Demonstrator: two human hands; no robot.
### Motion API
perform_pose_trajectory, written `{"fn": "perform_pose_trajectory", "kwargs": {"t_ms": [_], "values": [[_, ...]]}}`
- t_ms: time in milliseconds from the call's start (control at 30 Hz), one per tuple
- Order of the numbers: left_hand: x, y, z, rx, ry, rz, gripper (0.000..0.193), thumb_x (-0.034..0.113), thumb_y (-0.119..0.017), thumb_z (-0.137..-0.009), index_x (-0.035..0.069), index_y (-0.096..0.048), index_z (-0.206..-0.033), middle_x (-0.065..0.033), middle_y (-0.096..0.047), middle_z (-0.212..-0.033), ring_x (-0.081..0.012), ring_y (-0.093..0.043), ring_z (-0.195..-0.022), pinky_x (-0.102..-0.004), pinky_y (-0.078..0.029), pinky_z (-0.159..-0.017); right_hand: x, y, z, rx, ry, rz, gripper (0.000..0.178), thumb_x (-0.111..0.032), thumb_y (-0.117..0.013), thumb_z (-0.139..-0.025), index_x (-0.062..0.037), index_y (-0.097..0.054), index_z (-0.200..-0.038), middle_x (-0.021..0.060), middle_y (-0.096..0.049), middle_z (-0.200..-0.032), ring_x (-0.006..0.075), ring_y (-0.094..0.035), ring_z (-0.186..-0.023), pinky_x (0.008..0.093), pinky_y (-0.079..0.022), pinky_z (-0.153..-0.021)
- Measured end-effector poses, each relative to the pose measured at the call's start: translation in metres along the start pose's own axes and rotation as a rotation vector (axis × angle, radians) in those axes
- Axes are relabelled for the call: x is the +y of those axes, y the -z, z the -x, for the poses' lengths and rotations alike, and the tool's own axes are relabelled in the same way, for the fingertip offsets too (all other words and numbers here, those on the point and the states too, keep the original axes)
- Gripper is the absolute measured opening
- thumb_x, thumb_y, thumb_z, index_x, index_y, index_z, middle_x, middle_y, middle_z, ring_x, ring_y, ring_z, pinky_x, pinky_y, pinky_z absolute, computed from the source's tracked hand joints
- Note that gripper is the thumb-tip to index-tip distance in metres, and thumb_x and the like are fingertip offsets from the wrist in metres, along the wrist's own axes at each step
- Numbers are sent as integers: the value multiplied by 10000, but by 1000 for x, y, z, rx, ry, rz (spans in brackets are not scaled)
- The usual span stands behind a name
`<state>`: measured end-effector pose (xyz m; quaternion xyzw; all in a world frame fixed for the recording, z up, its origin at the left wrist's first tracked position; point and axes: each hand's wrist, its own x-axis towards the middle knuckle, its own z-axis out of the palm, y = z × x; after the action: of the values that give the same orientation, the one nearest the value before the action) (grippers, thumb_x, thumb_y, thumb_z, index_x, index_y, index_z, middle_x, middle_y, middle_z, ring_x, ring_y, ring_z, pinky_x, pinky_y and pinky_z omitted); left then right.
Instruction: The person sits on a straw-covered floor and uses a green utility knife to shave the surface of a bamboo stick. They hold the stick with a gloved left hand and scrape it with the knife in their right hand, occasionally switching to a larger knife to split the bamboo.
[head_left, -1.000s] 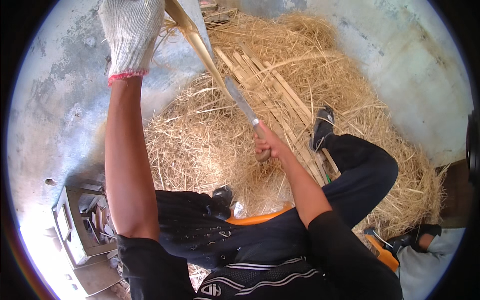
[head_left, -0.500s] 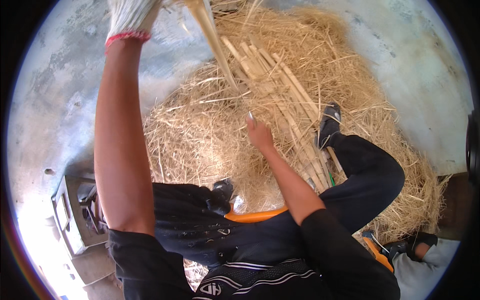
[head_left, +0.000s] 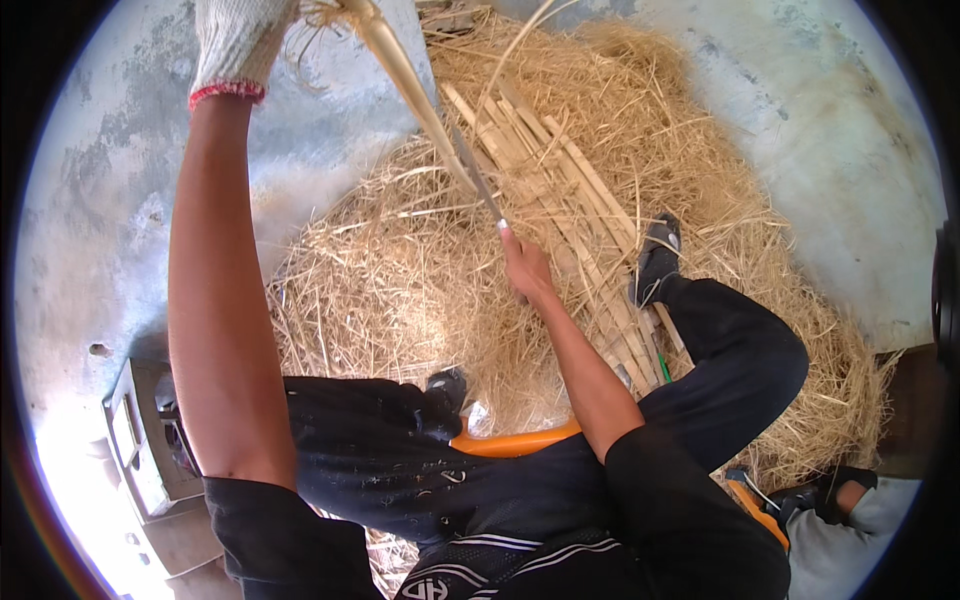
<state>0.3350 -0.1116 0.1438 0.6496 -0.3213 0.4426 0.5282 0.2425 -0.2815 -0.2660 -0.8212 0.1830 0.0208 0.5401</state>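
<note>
My left hand (head_left: 240,45), in a white knitted glove with a red cuff, is raised at the upper left. Its fingers run out past the top edge, beside a long pale bamboo strip (head_left: 405,75) that slants down from there, and the hand appears to hold it. Frayed shavings (head_left: 325,15) hang at the strip's upper part. Bare and closed, my right hand (head_left: 528,268) grips a knife. The narrow knife blade (head_left: 478,180) points up and away, lying close along the strip's lower end; whether they touch, I cannot tell.
Straw-like shavings (head_left: 350,270) cover the floor around several flat bamboo strips (head_left: 575,190). An orange stool edge (head_left: 520,441) shows between my legs. A grey box-like object (head_left: 150,440) stands at left. Another person's leg (head_left: 860,520) is at lower right.
My left arm has shifted slightly left, and the bamboo strip has moved with it. The knife blade, blurred before, now shows clearly; my right hand is slightly farther right.
</note>
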Motion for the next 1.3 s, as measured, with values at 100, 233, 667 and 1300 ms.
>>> {"fn": "perform_pose_trajectory", "kwargs": {"t_ms": [100,233,667,1300], "values": [[13,6,6,-29,68,-36,186,326,-573,-1010,141,-573,-1010,7,-578,-671,-61,-473,-498,-215,-350,-438,-11,-20,7,122,227,-35,607,-562,-448,-1003,4,-592,-835,161,-648,-736,346,-630,-694,484,-453,-689],[8,0,7,-72,206,-11,210,355,-570,-1008,145,-583,-1011,8,-595,-663,-51,-457,-478,-210,-320,-409,93,-40,-12,248,106,345,607,-551,-447,-1006,16,-611,-860,184,-674,-753,366,-665,-728,490,-483,-732],[-9,1,-14,-122,111,37,157,280,-561,-1021,124,-563,-1000,9,-553,-709,-86,-541,-645,-248,-443,-605,64,-7,-30,-202,-310,-155,694,-657,-452,-970,-13,-567,-738,106,-582,-637,219,-541,-477,395,-460,-541],[-34,6,-16,-137,104,132,177,314,-572,-1018,137,-566,-1020,-2,-582,-706,-81,-546,-641,-244,-434,-586,92,-13,-34,-328,-490,-474,664,-601,-521,-972,-29,-511,-636,81,-543,-561,205,-534,-452,395,-458,-519]]}}
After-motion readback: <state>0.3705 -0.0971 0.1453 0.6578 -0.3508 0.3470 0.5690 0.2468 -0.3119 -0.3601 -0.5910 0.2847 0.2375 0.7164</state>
